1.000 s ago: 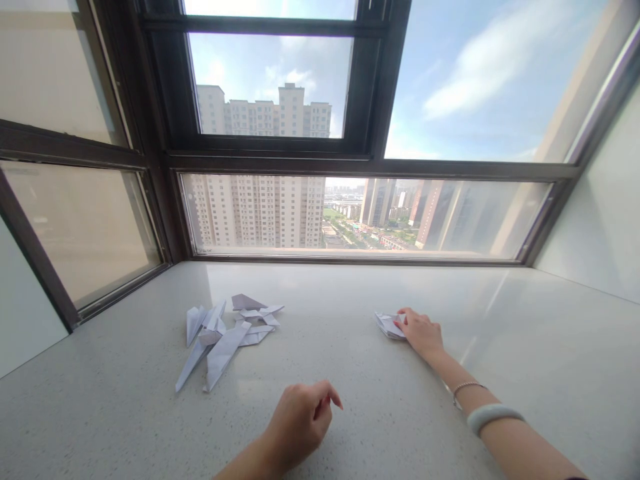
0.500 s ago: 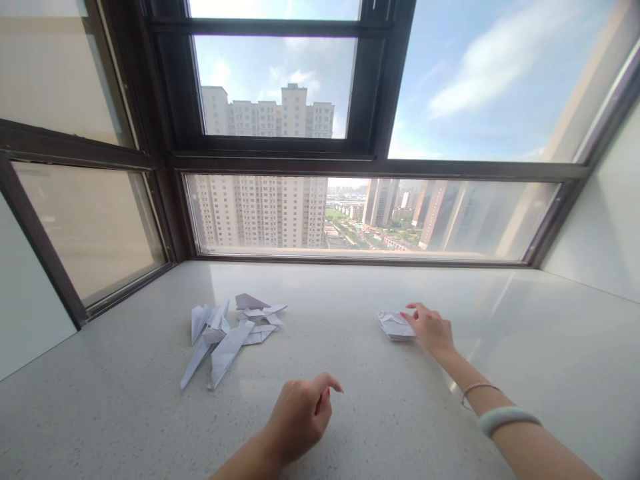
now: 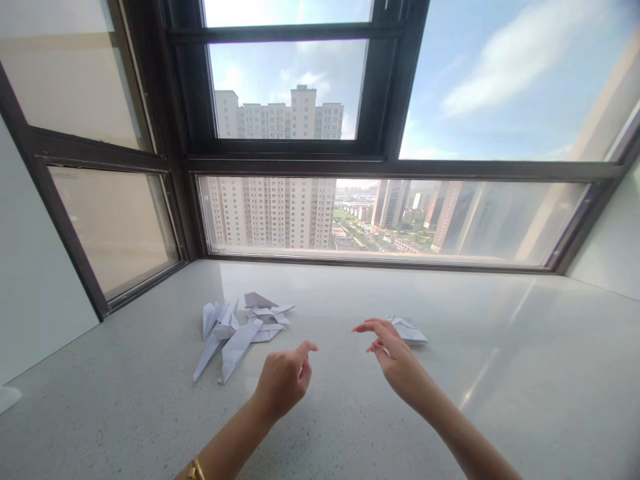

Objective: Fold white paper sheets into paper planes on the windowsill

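Both of my forearms run off the bottom edge, so I see nothing of the elbows. My left hand hangs above the speckled counter, fingers loosely curled, forefinger poking forward, holding nothing. My right hand is raised beside it, fingers spread and bent, also holding nothing; its fingertips lie in front of the near edge of a folded white paper piece, so I cannot tell whether they touch it. That piece lies flat on the counter just beyond my right hand. Further left sits a pile of paper planes, overlapping so much that I cannot count them. Beyond, the dark window frame shows tower blocks.
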{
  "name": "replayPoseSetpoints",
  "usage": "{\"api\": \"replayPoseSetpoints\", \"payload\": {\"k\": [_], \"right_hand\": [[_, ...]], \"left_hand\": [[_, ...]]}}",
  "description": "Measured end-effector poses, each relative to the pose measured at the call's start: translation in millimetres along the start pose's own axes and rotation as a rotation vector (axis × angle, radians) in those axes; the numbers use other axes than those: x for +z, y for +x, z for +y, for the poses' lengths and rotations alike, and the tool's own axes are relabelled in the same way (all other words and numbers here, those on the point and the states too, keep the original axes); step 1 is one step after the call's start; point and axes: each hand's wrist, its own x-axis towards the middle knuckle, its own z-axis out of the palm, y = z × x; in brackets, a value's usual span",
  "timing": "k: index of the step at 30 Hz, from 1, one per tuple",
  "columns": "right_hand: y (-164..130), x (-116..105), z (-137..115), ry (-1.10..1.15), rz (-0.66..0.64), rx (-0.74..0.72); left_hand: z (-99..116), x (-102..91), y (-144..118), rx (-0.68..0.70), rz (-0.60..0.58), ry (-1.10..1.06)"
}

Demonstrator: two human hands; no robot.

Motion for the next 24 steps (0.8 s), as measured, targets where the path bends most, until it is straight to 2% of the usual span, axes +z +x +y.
{"api": "replayPoseSetpoints", "payload": {"k": [2, 5, 9, 14, 19, 24], "right_hand": [[-9.9, 10.0, -6.5, 0.047, -0.062, 0.003], [-16.8, 22.2, -2.1, 0.056, -0.097, -0.002], [-20.7, 35.9, 8.7, -0.039, -0.121, -0.042], [-25.0, 41.8, 6.6, -0.032, -0.244, -0.06], [-27.1, 40.6, -1.0, 0.003, -0.264, -0.056], [-27.7, 42.6, 1.6, -0.008, -0.266, -0.08]], "left_hand": [[-17.6, -10.0, 7.1, -0.065, 0.033, 0.055], [-46.4, -20.2, 13.8, -0.179, 0.075, 0.149], [-72.2, -20.0, 12.6, -0.343, 0.06, 0.272], [-79.2, -15.9, 8.8, -0.438, -0.02, 0.324], [-79.5, -17.7, 11.8, -0.464, -0.075, 0.296], [-80.5, -17.9, 11.5, -0.47, -0.087, 0.266]]}}
